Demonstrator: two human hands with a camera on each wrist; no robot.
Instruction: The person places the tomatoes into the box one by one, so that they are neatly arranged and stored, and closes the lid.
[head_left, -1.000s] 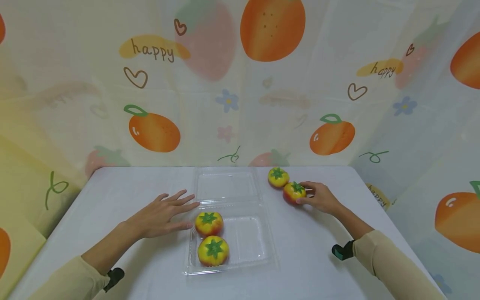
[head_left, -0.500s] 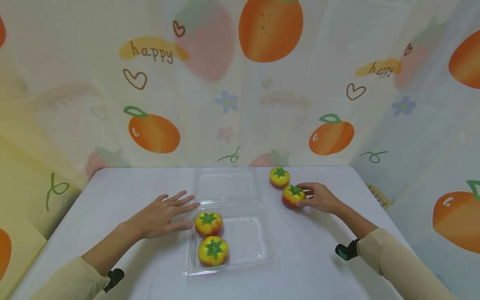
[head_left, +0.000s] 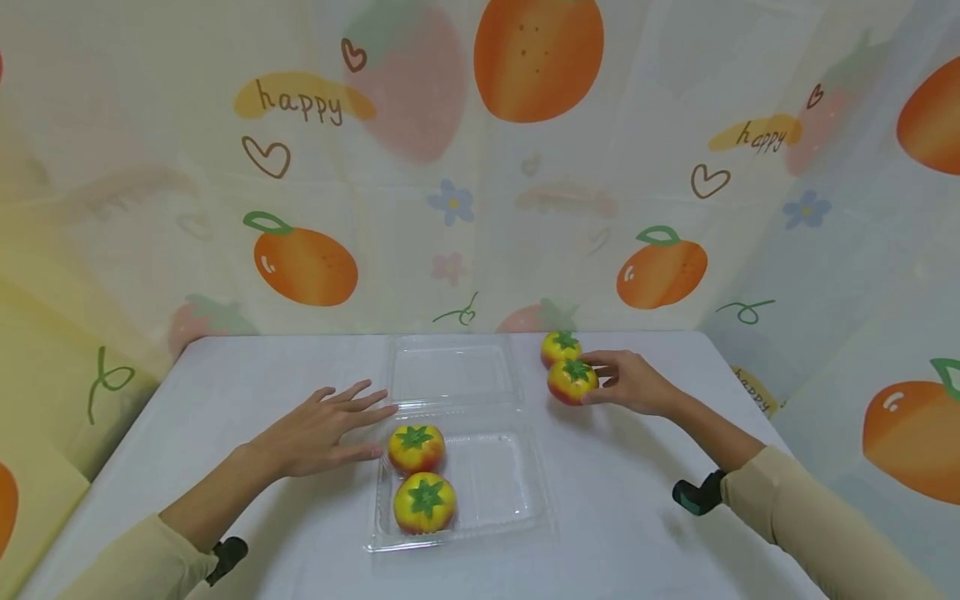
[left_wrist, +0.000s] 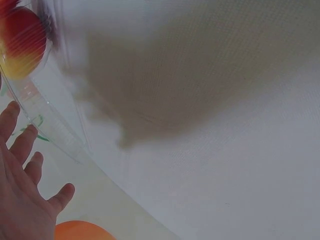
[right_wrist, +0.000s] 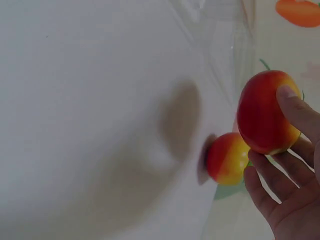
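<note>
My right hand (head_left: pixel 630 382) pinches a yellow-red toy persimmon (head_left: pixel 573 383) with a green leafy top, thumb on its near side. In the right wrist view this held persimmon (right_wrist: pixel 265 112) hangs above the table, its shadow apart from it. Behind it, a second persimmon (head_left: pixel 559 343) rests on the table. A hinged clear plastic box (head_left: pixel 498 483) lies open, with two persimmons, one (head_left: pixel 416 448) behind the other (head_left: pixel 424 503), along its left side. My left hand (head_left: pixel 322 429) has its fingers spread, fingertips right at the box's left edge.
The box's clear lid (head_left: pixel 453 372) lies flat toward the back of the white table (head_left: pixel 615 517). A printed fruit curtain (head_left: pixel 420 250) hangs right behind the table's far edge. Dark wrist cameras show under both sleeves, the right one (head_left: pixel 699 493) over the table.
My right hand has lifted the persimmon a little and brought it left toward the box. The left hand and the persimmons in the box stay where they were.
</note>
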